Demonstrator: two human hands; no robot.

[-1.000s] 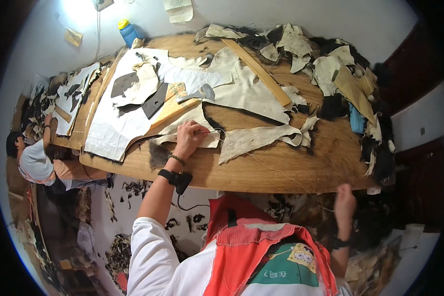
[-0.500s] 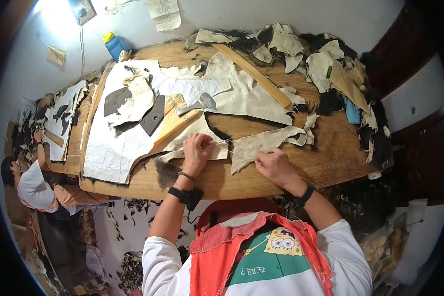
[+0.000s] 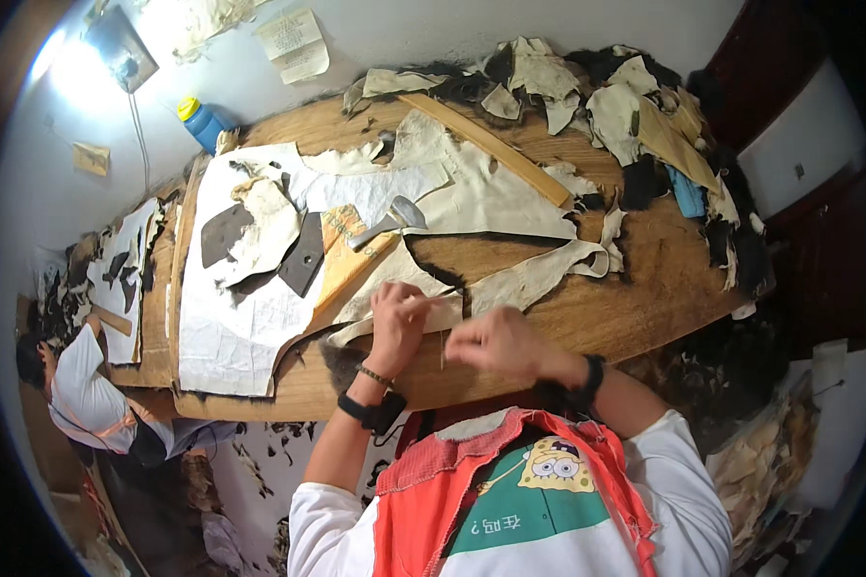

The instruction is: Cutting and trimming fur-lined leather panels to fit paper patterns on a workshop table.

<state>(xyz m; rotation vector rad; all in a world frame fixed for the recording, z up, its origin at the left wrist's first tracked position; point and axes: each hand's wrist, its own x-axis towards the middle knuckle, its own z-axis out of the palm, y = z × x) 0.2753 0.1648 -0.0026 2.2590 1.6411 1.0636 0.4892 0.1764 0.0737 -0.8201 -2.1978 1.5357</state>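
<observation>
My left hand [image 3: 397,317] is closed in a pinch at the edge of a cream, fur-backed hide piece [image 3: 361,313], with a thin needle-like item at its fingertips. My right hand [image 3: 486,341] is beside it, lower and to the right, its fingers smeared by motion; a faint thread hangs near it. A narrow cream hide strip [image 3: 524,274] lies just beyond them. Farther back are a metal-headed tool [image 3: 385,221], a yellow board [image 3: 342,260], dark flat pieces [image 3: 303,250] and white paper patterns [image 3: 226,346] on the wooden table [image 3: 625,317].
A wooden slat [image 3: 481,144] lies across the back, beside heaped fur and hide scraps [image 3: 548,82]. A blue bottle [image 3: 202,125] stands at the back left. A co-worker [image 3: 82,385] is at another table on the left. A dark red door [image 3: 823,240] is at the right.
My right hand came up from the table's front edge to beside my left hand, trailing thread, and has since shifted slightly left. My left hand stays pinched at the hide.
</observation>
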